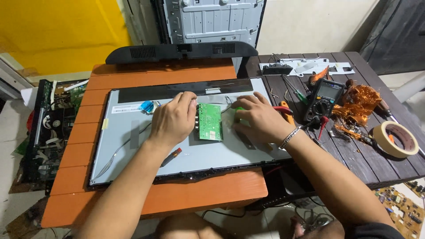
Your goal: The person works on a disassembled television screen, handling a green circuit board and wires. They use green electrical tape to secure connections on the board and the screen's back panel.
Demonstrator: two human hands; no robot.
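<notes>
Display panel [133, 146], grey back up, lies flat across the orange table [146, 201] and reaches over onto the dark slatted table [354, 159] beside it; a black plastic cover strip [177, 52] lies along the far edge. Near the panel's middle sits a green circuit board [210, 121], flat on the metal; whether it is fastened down cannot be told. By the look of it the set is already opened and work on the board is under way, with the housing left off. Left hand [173, 120] rests fingers curled over the board's left edge, touching it, not closed around anything. Right hand [261, 119] presses down just right of the board, fingers bent over something small and green; its grip cannot be told. A black multimeter [325, 99], copper wire tangle [361, 104], tape roll [396, 139] and red-tipped marker [171, 156] lie about.
</notes>
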